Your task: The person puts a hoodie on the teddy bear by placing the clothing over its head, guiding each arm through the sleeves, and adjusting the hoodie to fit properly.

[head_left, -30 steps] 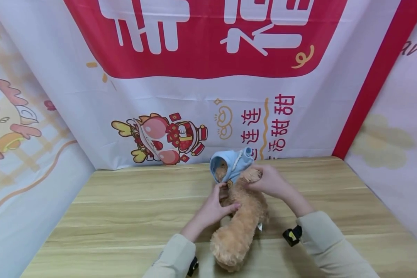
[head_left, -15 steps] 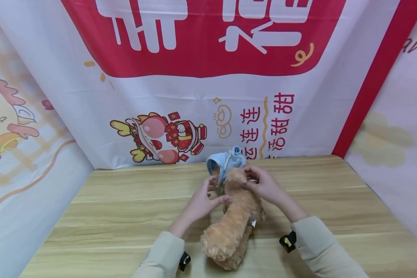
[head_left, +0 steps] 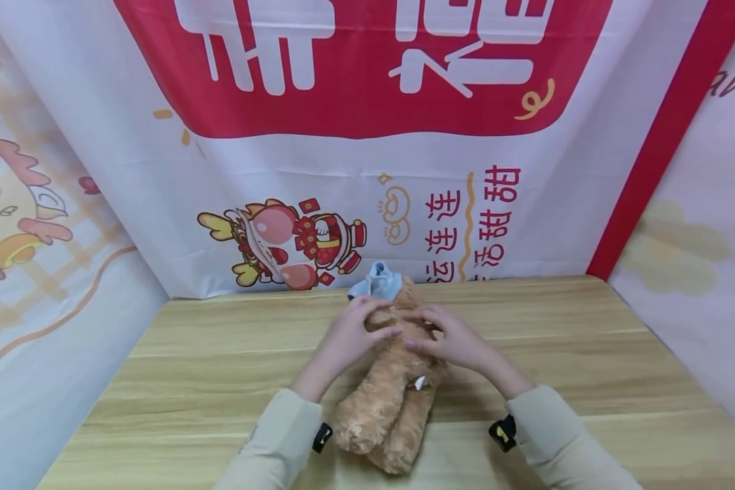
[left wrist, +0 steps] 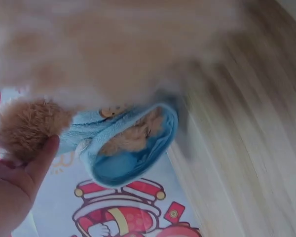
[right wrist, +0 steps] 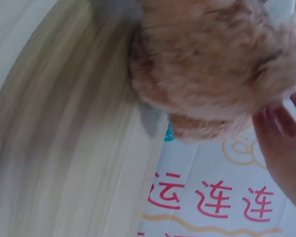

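A brown, curly-furred plush toy (head_left: 398, 367) lies on the wooden table, its two legs toward me. At its far end is a light-blue hooded garment (head_left: 380, 280). My left hand (head_left: 346, 333) grips the toy's upper part from the left, fingers over the fur. From the other side, my right hand (head_left: 456, 340) holds it with thumb and fingers bent. The left wrist view shows the hood's opening (left wrist: 126, 165) with fur inside, and my left thumb against a furry limb (left wrist: 32, 126). Right fingers meet the fur (right wrist: 222, 74) in the right wrist view.
Behind the table (head_left: 220, 361) hangs a white and red printed cloth (head_left: 318, 163), and the blue garment is close to it. Printed panels stand at the left (head_left: 67, 204) and right (head_left: 698, 204). A small white tag (head_left: 419, 383) sticks out from the toy's side.
The plush toy has been turned about its length, so its blue end and feet have shifted left. Both hands have moved left with it and come closer together, the right shifting its hold.
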`<action>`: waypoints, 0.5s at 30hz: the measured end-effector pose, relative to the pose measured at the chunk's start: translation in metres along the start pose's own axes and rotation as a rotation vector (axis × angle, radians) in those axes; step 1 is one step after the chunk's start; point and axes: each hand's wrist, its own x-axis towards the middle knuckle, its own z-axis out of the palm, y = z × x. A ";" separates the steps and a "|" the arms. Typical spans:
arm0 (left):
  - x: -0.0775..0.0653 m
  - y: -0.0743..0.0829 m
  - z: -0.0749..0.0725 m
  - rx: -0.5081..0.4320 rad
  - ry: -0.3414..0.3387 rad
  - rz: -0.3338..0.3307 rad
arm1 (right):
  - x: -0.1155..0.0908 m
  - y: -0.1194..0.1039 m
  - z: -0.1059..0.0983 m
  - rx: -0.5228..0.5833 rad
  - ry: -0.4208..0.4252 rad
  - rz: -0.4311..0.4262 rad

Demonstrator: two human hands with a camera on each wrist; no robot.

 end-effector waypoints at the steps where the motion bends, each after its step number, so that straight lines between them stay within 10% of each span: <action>1: 0.000 -0.001 -0.001 0.015 0.003 -0.023 | -0.001 0.001 0.000 0.008 -0.030 0.000; 9: -0.002 -0.007 -0.006 0.181 -0.045 -0.076 | -0.010 0.020 0.007 0.177 -0.179 0.126; 15: -0.005 -0.016 -0.003 0.183 -0.143 -0.022 | -0.008 0.022 0.022 0.227 -0.086 0.118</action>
